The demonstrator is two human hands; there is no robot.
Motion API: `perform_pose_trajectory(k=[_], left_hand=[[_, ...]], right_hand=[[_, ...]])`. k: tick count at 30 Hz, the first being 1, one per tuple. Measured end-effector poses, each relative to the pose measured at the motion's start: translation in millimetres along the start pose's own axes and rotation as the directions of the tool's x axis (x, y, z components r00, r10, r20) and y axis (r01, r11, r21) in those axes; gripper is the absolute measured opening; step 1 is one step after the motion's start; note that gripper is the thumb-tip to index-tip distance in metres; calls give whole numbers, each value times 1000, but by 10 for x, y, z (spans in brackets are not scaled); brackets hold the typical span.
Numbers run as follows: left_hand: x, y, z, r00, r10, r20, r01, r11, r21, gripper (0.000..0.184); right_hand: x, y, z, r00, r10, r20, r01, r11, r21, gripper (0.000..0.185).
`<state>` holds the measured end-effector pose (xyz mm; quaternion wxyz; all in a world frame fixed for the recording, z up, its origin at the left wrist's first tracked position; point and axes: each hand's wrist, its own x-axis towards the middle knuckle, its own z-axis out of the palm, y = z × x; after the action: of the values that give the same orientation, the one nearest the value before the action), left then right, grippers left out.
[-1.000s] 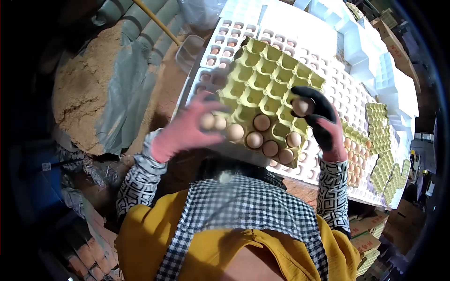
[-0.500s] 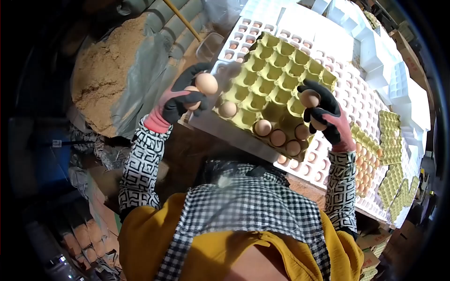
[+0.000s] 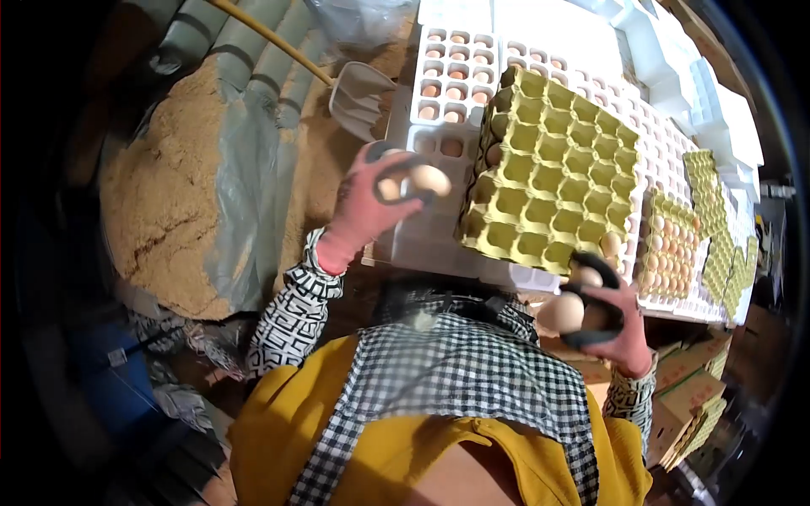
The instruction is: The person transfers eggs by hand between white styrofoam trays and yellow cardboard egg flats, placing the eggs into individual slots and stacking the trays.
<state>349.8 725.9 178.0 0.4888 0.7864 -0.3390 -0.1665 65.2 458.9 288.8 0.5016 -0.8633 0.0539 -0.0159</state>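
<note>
My left hand [image 3: 371, 202], in a pink glove with dark fingers, is closed around eggs beside the left edge of the yellow-green pulp egg tray [image 3: 548, 173]. One egg [image 3: 430, 180] shows at its fingertips and another [image 3: 388, 189] within the grip. My right hand [image 3: 609, 325], gloved the same way, is closed on eggs at the tray's near right corner. A blurred egg [image 3: 564, 314] sticks out from its fingers, with a second egg [image 3: 586, 277] above. Close by, an egg [image 3: 611, 244] sits at the tray's right edge. The tray lies tilted over white foam trays.
A white foam tray [image 3: 441, 51] with eggs in its cells lies beyond. More pulp trays, one full of eggs [image 3: 671, 240], are at the right. To the left are a sack of brown grainy material [image 3: 164, 194] and a scoop [image 3: 354, 97] with a yellow handle. Cardboard boxes [image 3: 688, 379] stand lower right.
The view has shifted, with the pulp tray now further right. Eggs seen in its front cells before no longer show there. My right hand has come down toward me; both hands still hold eggs.
</note>
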Motion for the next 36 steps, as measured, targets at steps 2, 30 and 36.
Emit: perform_pose_trajectory(k=[2, 30, 36], left_hand=[[-97, -497, 120, 987, -124, -101, 131, 989, 68, 58], [-1022, -1197, 469, 846, -495, 198, 387, 313, -867, 42], [-1311, -1383, 555, 882, -428, -197, 177, 688, -704, 43]], right_hand=[[-65, -85, 324, 946, 242, 214, -314, 847, 429, 60], [2610, 1073, 1905, 624, 507, 595, 500, 325, -802, 36], [2177, 587, 2082, 509, 481, 713, 634, 350, -689, 30]])
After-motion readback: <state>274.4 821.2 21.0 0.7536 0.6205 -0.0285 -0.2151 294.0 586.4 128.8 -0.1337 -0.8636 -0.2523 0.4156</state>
